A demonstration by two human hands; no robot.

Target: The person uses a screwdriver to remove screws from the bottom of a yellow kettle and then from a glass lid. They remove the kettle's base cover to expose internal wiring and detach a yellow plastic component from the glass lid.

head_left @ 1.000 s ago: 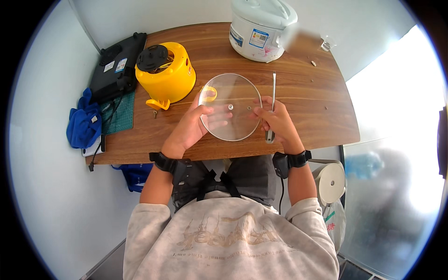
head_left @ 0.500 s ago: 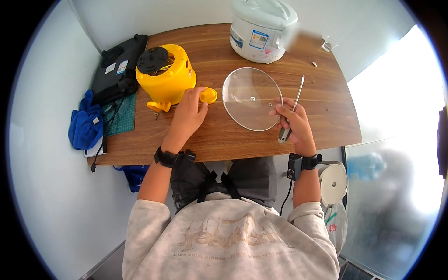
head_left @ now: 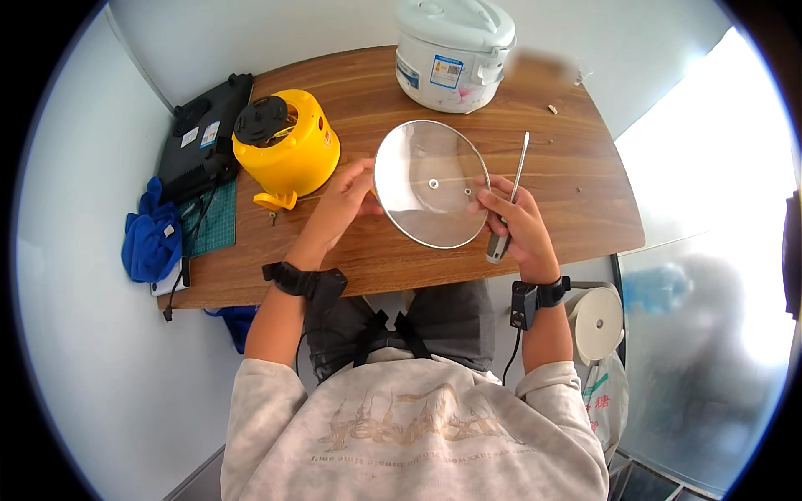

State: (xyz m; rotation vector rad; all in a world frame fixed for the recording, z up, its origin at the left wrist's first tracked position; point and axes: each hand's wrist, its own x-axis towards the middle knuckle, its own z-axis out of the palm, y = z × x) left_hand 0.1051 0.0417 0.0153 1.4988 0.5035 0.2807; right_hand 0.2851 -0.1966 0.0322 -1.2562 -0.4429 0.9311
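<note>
- The lid (head_left: pixel 431 198), a round, clear glass disc with a thin silver metal rim, is held over the tabletop (head_left: pixel 581 221), between the hands; a small metal fitting sits at its centre, a smaller ringed hole nearer the right side.
- The right hand (head_left: pixel 523 221) pinches the lid's rim and curls round a screwdriver (head_left: pixel 499 244) with a grey handle and slim metal shaft pointing up.
- The left hand (head_left: pixel 342 200), fingers half bent, is at the lid's left edge; I cannot tell what it grips.
- Beyond stand a glossy yellow plastic pot (head_left: pixel 307 163), topped by a black disc (head_left: pixel 261 121), and a rounded, pale rice cooker (head_left: pixel 451 79).
- The tabletop has brown wood grain and a curved far edge; a crumpled blue cloth (head_left: pixel 150 242) lies left.
- Plain, pale walls (head_left: pixel 276 29) surround it.
</note>
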